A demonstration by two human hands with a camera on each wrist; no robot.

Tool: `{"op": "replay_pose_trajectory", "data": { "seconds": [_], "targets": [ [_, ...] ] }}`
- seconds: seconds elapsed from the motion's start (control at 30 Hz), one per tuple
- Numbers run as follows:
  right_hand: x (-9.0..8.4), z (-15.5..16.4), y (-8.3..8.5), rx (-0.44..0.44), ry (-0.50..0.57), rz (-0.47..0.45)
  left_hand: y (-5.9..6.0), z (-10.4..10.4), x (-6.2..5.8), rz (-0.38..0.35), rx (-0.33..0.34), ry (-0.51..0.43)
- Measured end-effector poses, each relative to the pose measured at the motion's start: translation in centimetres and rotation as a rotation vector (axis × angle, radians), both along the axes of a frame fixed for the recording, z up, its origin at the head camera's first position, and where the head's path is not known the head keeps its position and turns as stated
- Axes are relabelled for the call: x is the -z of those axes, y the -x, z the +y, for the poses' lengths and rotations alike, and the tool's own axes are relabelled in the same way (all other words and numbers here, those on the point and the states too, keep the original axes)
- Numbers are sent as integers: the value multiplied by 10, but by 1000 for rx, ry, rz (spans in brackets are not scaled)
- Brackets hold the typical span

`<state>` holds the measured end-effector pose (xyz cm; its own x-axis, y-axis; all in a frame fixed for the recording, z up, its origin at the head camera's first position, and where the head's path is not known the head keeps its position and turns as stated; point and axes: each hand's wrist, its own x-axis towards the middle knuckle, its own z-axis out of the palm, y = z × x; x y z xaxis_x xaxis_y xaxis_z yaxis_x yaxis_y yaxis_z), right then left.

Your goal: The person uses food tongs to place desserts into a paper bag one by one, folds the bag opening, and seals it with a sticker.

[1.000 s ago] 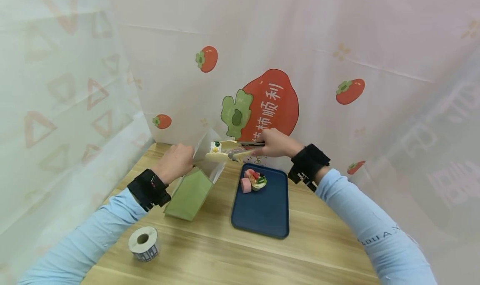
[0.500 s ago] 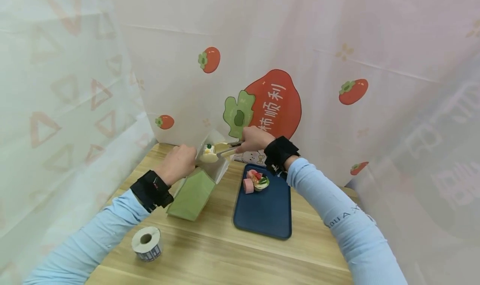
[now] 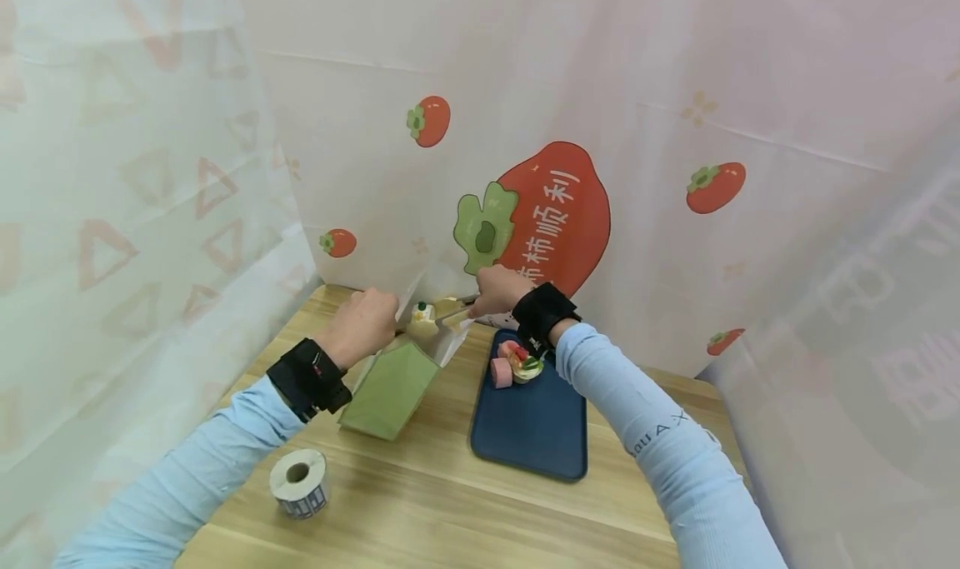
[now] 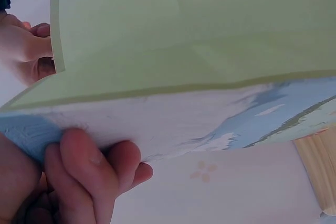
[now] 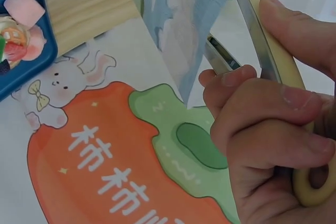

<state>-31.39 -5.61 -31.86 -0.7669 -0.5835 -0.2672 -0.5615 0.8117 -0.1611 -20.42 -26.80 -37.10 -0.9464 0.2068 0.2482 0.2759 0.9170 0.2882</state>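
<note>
cake slice (image 3: 422, 316), pinched in tongs (image 3: 454, 306) by the right hand (image 3: 497, 291), hangs at the mouth of the green bag (image 3: 392, 383), which the left hand (image 3: 363, 323) grips open; lowering it inside looks next.

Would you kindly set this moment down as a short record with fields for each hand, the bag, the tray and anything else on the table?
left hand: grips the open rim of the green bag
right hand: holds tongs gripping a small cake at the bag's mouth
bag: lies tilted on the wooden table
blue tray: carries more small cakes at its far end
other: label roll near the left sleeve
</note>
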Motion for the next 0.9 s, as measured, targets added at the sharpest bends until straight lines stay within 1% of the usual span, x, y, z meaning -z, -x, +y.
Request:
{"op": "replay_pose_trajectory", "data": {
  "seconds": [0.2, 0.47, 0.6, 0.77, 0.9],
  "targets": [
    [6, 3, 2, -17, 4, -4, 1, 3, 0, -3, 5, -4],
    [10, 3, 3, -31, 11, 19, 1, 5, -1, 31, 17, 1],
    [9, 3, 2, -46, 0, 21, 1, 5, -1, 38, 17, 11],
    [7, 5, -1, -72, -4, 0, 0, 5, 0, 58, 21, 31],
    [1, 13, -1, -115, 30, -28, 0, 5, -1, 56, 18, 30]
  ]
}}
